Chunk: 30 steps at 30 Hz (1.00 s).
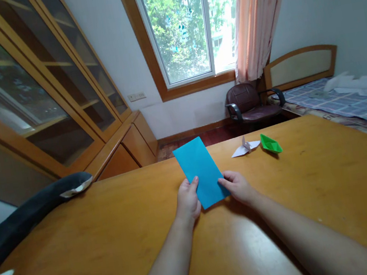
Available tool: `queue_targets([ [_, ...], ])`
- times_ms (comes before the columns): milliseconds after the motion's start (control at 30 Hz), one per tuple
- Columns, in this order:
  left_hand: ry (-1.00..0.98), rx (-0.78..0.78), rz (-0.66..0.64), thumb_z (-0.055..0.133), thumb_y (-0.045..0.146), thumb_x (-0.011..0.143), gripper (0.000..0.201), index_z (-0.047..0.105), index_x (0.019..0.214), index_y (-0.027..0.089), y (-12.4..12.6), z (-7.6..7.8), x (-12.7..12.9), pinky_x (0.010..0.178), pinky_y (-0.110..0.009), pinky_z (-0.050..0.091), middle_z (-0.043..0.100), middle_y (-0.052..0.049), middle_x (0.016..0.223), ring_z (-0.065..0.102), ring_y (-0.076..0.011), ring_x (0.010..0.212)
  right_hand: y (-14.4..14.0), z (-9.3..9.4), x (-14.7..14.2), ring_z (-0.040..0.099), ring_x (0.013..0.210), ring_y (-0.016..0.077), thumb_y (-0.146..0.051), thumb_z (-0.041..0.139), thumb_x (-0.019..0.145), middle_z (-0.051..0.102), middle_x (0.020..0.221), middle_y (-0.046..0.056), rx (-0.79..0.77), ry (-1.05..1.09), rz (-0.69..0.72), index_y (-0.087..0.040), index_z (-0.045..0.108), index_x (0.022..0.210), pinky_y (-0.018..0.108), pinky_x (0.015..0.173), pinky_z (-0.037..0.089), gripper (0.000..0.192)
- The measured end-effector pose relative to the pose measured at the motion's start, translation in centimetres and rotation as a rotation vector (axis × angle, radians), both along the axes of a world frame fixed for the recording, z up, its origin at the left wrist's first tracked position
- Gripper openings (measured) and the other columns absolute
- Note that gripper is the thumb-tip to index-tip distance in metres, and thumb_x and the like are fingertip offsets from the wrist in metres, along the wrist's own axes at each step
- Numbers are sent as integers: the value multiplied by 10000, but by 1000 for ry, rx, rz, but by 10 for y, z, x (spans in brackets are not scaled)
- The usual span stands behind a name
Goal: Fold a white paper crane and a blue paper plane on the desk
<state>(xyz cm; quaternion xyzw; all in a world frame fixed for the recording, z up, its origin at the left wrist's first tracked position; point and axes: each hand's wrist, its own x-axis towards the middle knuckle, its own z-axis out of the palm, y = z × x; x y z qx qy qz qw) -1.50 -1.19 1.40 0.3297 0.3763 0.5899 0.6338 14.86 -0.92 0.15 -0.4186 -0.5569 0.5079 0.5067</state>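
A flat blue sheet of paper (202, 167), rectangular and tilted to the left, is held up over the wooden table. My left hand (189, 198) grips its lower left edge, thumb on the front face. On the opposite edge, my right hand (239, 186) pinches the paper with its thumb in front; the other fingers are partly hidden behind. Beyond my right hand, a white paper crane (246, 147) rests on the table. Close to the crane's right lies a green paper boat (271, 143).
The wooden table (116, 241) spreads out beneath my arms. A dark, curved object with white parts (31, 212) lies along its left side. Past the far edge stand a maroon armchair (249, 103) and a bed (347, 93). Glass-doored cabinets (65, 72) line the left wall.
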Motion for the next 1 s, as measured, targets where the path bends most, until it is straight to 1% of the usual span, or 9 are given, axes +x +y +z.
queue_targets([
  [100,31,54,17,768,435,687,510,568,1056,145,2,-4,1,822,-427,556,727,-116,973,695,-256,907,2,-3,0,507,558,141,-543,664,687,628,609,7,-27,3,-34,-163,656,668,257,536,420,380],
  [200,132,93,30,780,389,675,678,469,1233,166,4,-9,1,783,-362,555,697,-100,994,686,-210,857,6,-7,2,498,542,139,-567,653,682,608,588,1,-67,52,-129,-175,626,648,256,524,418,395],
  [300,382,128,5,817,302,614,951,300,1408,209,1,-15,2,712,-302,552,632,-93,1070,659,-159,780,11,-9,7,492,531,141,-591,644,673,600,586,0,-119,116,-247,-184,601,653,260,516,420,410],
  [367,620,217,12,838,243,565,1055,265,1451,252,-3,-16,2,688,-285,550,560,-103,1188,629,-144,786,13,-10,9,485,527,139,-594,652,661,595,580,-1,-137,120,-312,-184,588,645,257,508,411,415],
  [433,852,329,41,835,210,560,996,350,1428,274,-7,-15,2,715,-292,550,509,-96,1253,600,-147,823,14,-9,11,480,526,136,-593,665,649,591,571,-3,-138,113,-343,-180,585,636,254,504,402,421],
  [533,1028,445,68,784,186,624,700,547,1281,230,-9,-11,2,791,-314,543,544,-76,1193,585,-163,864,13,-8,10,465,511,132,-588,690,625,576,546,-8,-153,124,-334,-179,584,618,255,494,394,423],
  [633,947,421,17,775,184,635,492,646,1110,178,-6,-12,2,786,-326,551,607,-84,1104,612,-181,863,12,-5,9,470,508,136,-572,721,596,582,549,-4,-164,130,-341,-179,585,610,261,492,397,415],
  [800,493,172,-145,774,230,672,438,627,1069,118,-1,-18,5,809,-353,558,706,-112,971,681,-200,839,10,0,8,472,502,133,-589,750,562,574,545,-4,-139,146,-346,-177,572,597,256,479,395,450],
  [1000,424,149,-182,807,256,650,387,671,990,129,-5,-13,9,840,-321,536,727,-99,990,684,-192,860,8,0,7,415,461,116,-704,622,685,509,512,-25,-70,187,-275,-196,513,603,248,442,368,526],
])
